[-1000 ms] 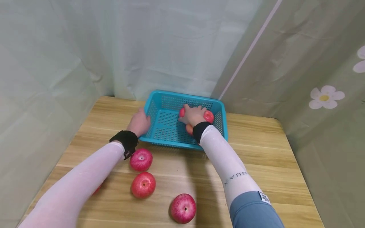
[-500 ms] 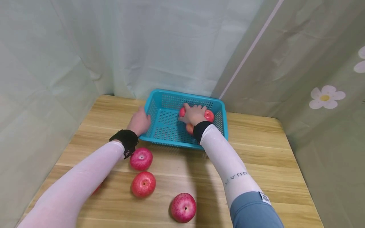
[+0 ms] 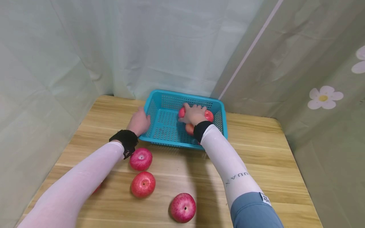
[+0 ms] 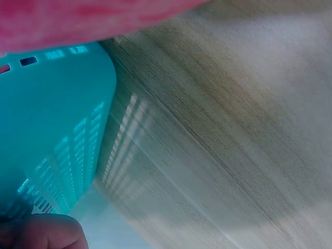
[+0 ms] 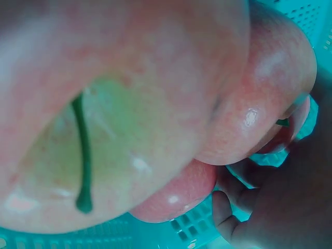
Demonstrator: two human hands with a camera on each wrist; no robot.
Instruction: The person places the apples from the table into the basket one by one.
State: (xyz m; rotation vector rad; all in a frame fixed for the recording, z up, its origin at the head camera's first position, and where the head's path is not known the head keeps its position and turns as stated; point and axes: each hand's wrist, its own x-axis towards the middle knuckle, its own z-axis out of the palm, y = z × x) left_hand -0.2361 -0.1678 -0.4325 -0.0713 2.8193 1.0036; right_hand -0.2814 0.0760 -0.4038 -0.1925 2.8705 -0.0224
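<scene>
A blue plastic basket [image 3: 163,141] stands at the back of the wooden table, with several red apples grouped in its right half. My left hand [image 3: 139,122] grips its left rim; in the left wrist view a curled finger [image 4: 49,232] shows at the basket wall. Reaching down inside, my right hand [image 3: 195,114] is spread over the apples, with its fingers bent around an apple [image 3: 182,112]. Beside it lie another apple [image 3: 209,116] and a paler apple [image 3: 189,129] near the wrist. In the right wrist view, a large apple [image 5: 155,140] with a green stem hides part of the hand's hold.
On the table, an apple [image 3: 141,159] sits by my left wrist, with a second apple [image 3: 143,184] just nearer and a third apple [image 3: 183,207] at the front. Another apple [image 3: 98,189] is mostly behind my left forearm. Curtains [image 3: 182,47] close off the back and sides.
</scene>
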